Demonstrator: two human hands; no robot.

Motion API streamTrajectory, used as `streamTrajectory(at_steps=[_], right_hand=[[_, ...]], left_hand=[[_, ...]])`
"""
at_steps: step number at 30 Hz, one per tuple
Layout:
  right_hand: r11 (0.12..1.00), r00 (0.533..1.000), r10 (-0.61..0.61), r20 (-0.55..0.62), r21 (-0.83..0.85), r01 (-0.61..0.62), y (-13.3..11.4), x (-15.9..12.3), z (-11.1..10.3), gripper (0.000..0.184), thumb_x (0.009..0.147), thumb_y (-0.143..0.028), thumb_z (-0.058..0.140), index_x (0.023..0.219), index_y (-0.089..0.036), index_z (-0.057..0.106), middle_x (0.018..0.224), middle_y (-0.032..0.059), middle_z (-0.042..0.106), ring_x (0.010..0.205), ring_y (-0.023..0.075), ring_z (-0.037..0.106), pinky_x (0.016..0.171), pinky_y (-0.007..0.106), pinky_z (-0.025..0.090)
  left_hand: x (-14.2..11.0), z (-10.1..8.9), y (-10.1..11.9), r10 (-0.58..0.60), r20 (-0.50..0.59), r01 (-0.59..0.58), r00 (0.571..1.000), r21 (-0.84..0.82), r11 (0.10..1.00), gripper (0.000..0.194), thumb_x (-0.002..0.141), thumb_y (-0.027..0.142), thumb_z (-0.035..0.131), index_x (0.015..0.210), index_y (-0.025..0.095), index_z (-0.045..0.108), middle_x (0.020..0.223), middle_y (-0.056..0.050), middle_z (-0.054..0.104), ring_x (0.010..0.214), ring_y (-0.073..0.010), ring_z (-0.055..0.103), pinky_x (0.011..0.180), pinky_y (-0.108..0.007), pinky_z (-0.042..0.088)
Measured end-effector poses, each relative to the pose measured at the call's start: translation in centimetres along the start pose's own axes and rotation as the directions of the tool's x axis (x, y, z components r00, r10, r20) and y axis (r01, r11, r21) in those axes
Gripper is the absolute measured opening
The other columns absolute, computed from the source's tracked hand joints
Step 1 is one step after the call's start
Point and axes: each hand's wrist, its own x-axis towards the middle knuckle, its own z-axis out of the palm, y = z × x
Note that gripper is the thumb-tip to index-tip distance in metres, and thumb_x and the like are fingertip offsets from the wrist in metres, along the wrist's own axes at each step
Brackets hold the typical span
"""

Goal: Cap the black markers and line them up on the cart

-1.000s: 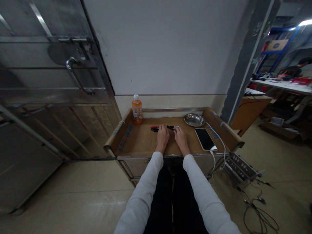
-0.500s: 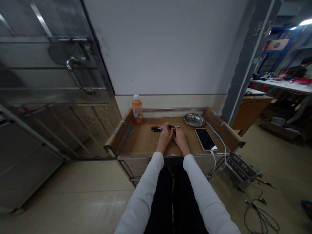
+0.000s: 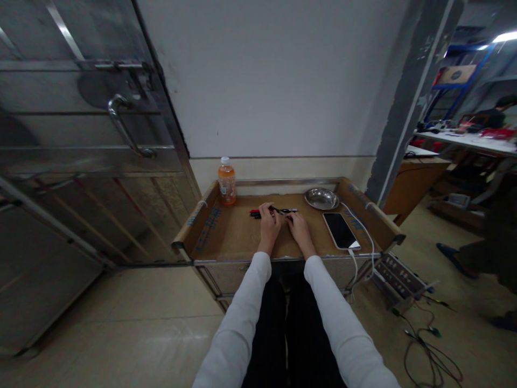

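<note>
My left hand (image 3: 269, 223) rests over the cardboard-lined tray (image 3: 230, 237), fingers closed around a black pen (image 3: 277, 209) that points to the right. My right hand (image 3: 299, 227) is just to its right with the fingers pinched. A small dark piece shows at its fingertips, too small to name. Red and black pens (image 3: 254, 213) lie side by side left of my left hand, partly hidden by it. Behind my right fingers, whitish pen ends show on the cardboard.
An orange drink bottle (image 3: 226, 182) stands at the tray's back left. A metal dish (image 3: 322, 199) and a phone (image 3: 340, 231) on a white cable (image 3: 365, 229) are at the right. A power strip box (image 3: 398, 277) sits on the floor. A person's leg (image 3: 487, 256) shows at far right.
My hands came together around the black pen, then moved slightly apart; the pen now shows at my left fingers. A passing person's legs have appeared at the right.
</note>
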Motion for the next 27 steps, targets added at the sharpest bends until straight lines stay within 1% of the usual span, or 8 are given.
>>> streamTrajectory(at_steps=[3,5,7,11,14,17,19,27], right_hand=[[0.998,0.999,0.036,-0.028,-0.048,-0.038,0.0,0.0,0.0,0.024,0.091,-0.015,0.04,0.097,-0.015,0.063,0.1,0.0105,0.065,0.094,0.0203,0.055,0.086,0.031,0.041],[0.992,0.993,0.079,-0.089,-0.09,-0.087,0.1,0.0,-0.1,0.027,0.093,-0.017,0.037,0.101,-0.015,0.062,0.102,0.0119,0.063,0.095,0.0209,0.054,0.086,0.032,0.04],[0.983,0.981,0.12,-0.154,-0.121,-0.139,0.2,0.0,-0.1,0.029,0.094,-0.018,0.033,0.104,-0.014,0.061,0.103,0.0132,0.061,0.095,0.0216,0.053,0.086,0.033,0.04],[0.972,0.967,0.147,-0.206,-0.153,-0.18,0.2,-0.1,-0.2,0.032,0.094,-0.016,0.03,0.103,-0.014,0.06,0.102,0.0137,0.06,0.094,0.0222,0.051,0.085,0.034,0.039],[0.969,0.971,0.139,-0.193,-0.177,-0.174,0.1,-0.1,-0.2,0.032,0.094,-0.014,0.03,0.103,-0.013,0.06,0.102,0.0136,0.059,0.093,0.0221,0.05,0.085,0.033,0.038],[0.967,0.978,0.127,-0.165,-0.2,-0.16,0.1,-0.1,-0.2,0.031,0.093,-0.013,0.031,0.104,-0.013,0.061,0.102,0.0133,0.059,0.094,0.0219,0.05,0.085,0.032,0.038],[0.966,0.982,0.122,-0.143,-0.209,-0.151,0.0,-0.1,-0.3,0.031,0.093,-0.013,0.032,0.106,-0.013,0.061,0.102,0.0131,0.059,0.095,0.0217,0.051,0.086,0.032,0.039],[0.986,0.994,0.093,-0.052,-0.133,-0.099,0.1,-0.3,-0.1,0.028,0.089,-0.012,0.04,0.109,-0.015,0.06,0.108,0.0112,0.059,0.101,0.0205,0.052,0.089,0.031,0.04]], left_hand=[[0.1,-0.1,0.0,-0.027,-0.032,0.028,0.999,0.04,0.999,0.023,0.085,0.008,0.041,0.105,0.018,0.044,0.107,-0.012,0.048,0.103,-0.0212,0.051,0.09,-0.039,0.046],[0.0,0.1,-0.1,-0.032,0.036,0.03,0.999,0.046,0.998,0.022,0.084,0.007,0.041,0.103,0.017,0.044,0.105,-0.011,0.049,0.1,-0.0209,0.052,0.089,-0.038,0.046],[-0.1,0.5,-0.3,-0.028,0.168,0.017,0.985,0.066,0.998,0.019,0.084,0.007,0.042,0.1,0.017,0.045,0.101,-0.01,0.05,0.098,-0.0204,0.053,0.088,-0.036,0.046],[-0.2,1.0,-0.4,-0.035,0.434,-0.047,0.9,0.176,0.983,0.016,0.082,0.009,0.046,0.096,0.017,0.049,0.099,-0.01,0.055,0.096,-0.021,0.056,0.087,-0.036,0.047],[-0.2,1.0,-0.4,-0.042,0.538,-0.115,0.842,0.255,0.96,0.013,0.082,0.012,0.049,0.093,0.017,0.052,0.097,-0.009,0.058,0.097,-0.0229,0.056,0.089,-0.039,0.045],[-0.1,1.0,-0.4,-0.038,0.582,-0.171,0.812,0.3,0.939,0.01,0.083,0.012,0.048,0.09,0.018,0.054,0.099,-0.009,0.06,0.099,-0.0233,0.055,0.093,-0.04,0.042],[-0.1,1.0,-0.5,-0.035,0.587,-0.189,0.809,0.317,0.929,0.011,0.085,0.013,0.046,0.089,0.018,0.055,0.1,-0.009,0.06,0.1,-0.0232,0.055,0.095,-0.04,0.041],[-0.4,1.5,-1.1,-0.066,0.534,-0.154,0.843,0.356,0.922,0.019,0.086,0.009,0.043,0.097,0.017,0.056,0.1,-0.01,0.061,0.099,-0.0234,0.056,0.091,-0.039,0.042]])
